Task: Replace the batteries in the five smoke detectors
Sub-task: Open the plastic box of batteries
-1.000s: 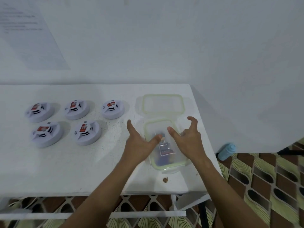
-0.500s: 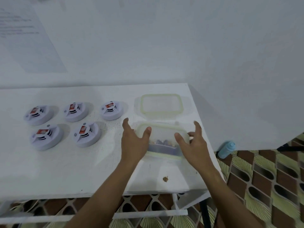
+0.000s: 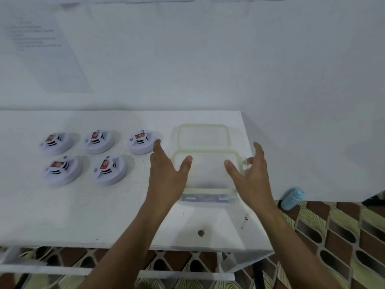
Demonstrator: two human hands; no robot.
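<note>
Five white round smoke detectors with red labels lie on the white table (image 3: 62, 215) at the left: three in the back row (image 3: 55, 142) (image 3: 100, 140) (image 3: 141, 142) and two in front (image 3: 62, 170) (image 3: 109, 170). A clear container (image 3: 208, 174) with a green rim is tilted up at its far end, and dark batteries (image 3: 208, 198) are piled along its near wall. My left hand (image 3: 166, 176) holds its left side and my right hand (image 3: 252, 176) its right side. Both thumbs are over the rim and the fingers are outside the walls.
The container's green-rimmed lid (image 3: 204, 134) lies flat just behind it. A brown speck (image 3: 201, 232) marks the table near the front edge. A blue bottle (image 3: 291, 198) lies on the patterned floor to the right. A printed sheet (image 3: 41, 49) hangs on the wall.
My hands went from hovering over the flat container to holding its two sides. The container has tipped up at its far end and the batteries have gathered at its near wall.
</note>
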